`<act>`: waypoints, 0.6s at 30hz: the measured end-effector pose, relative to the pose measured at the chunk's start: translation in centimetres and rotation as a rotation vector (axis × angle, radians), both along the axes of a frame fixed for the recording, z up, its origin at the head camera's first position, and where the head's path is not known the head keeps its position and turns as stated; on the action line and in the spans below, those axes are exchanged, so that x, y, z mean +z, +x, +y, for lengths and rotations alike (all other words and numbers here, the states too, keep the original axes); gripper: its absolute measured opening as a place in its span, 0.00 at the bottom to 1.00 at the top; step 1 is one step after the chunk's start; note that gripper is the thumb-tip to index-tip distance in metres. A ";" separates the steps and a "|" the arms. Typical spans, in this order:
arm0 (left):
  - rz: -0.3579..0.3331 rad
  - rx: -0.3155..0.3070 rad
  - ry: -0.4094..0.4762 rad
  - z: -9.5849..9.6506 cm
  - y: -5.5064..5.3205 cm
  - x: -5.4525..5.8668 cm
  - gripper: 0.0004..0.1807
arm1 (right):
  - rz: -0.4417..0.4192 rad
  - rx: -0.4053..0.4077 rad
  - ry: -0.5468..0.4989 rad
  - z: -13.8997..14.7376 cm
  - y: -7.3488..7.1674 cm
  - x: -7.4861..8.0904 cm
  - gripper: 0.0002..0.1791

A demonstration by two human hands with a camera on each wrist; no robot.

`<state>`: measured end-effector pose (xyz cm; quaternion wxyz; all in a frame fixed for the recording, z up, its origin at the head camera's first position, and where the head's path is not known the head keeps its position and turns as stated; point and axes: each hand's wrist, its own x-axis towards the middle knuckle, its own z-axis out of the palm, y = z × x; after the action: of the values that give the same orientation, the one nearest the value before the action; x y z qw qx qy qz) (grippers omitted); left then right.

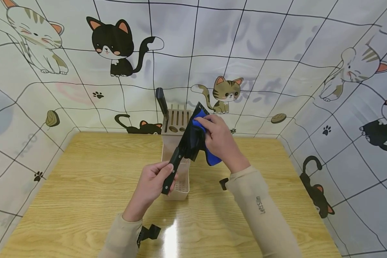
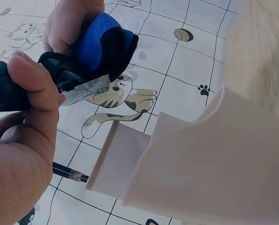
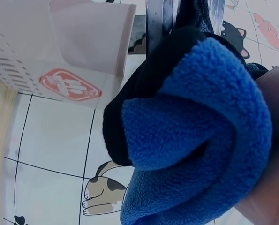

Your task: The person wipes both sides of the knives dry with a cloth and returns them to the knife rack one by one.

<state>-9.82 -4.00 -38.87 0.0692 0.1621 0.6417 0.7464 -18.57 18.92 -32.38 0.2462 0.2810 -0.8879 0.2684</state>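
Note:
My left hand [image 1: 152, 183] grips the black riveted handle of a kitchen knife [image 1: 172, 173], blade slanting up and to the right. My right hand [image 1: 222, 141] holds a folded cloth [image 1: 213, 158], blue on one side and black on the other, against the blade. In the left wrist view a strip of shiny blade [image 2: 90, 90] shows below the cloth; the cloth hides part of it. Blue fleecy folds of the cloth [image 3: 200, 117] fill the right wrist view. Behind the hands stands a beige slotted knife holder [image 1: 167, 150].
Another dark-handled knife [image 1: 161, 102] stands in the holder's left slot. The holder's perforated lower basket [image 1: 182, 191] is just beneath the knife handle. A wooden table [image 1: 93, 179] lies below, with a cat-patterned sheet [image 1: 180, 53] behind it and at both sides.

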 end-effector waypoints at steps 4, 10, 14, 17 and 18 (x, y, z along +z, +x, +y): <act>-0.003 -0.004 0.000 -0.1 0.0 0.0 0.16 | -0.042 -0.029 0.005 0.3 -0.6 0.3 0.23; -0.008 -0.010 -0.003 -0.2 0.0 -0.1 0.16 | -0.061 -0.069 -0.006 0.7 -1.4 0.5 0.24; 0.001 -0.018 -0.013 -0.2 0.1 -0.2 0.16 | -0.079 -0.101 -0.004 0.9 -1.9 0.6 0.24; 0.005 -0.028 -0.011 -0.3 0.2 -0.2 0.16 | -0.083 -0.121 -0.002 1.1 -2.2 0.6 0.24; 0.005 -0.030 -0.009 -0.3 0.2 -0.3 0.16 | -0.080 -0.126 0.000 1.1 -2.2 0.6 0.24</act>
<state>-9.63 -4.30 -39.13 0.0794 0.1733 0.6428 0.7419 -20.79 20.00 -31.82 0.2270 0.2137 -0.9129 0.2636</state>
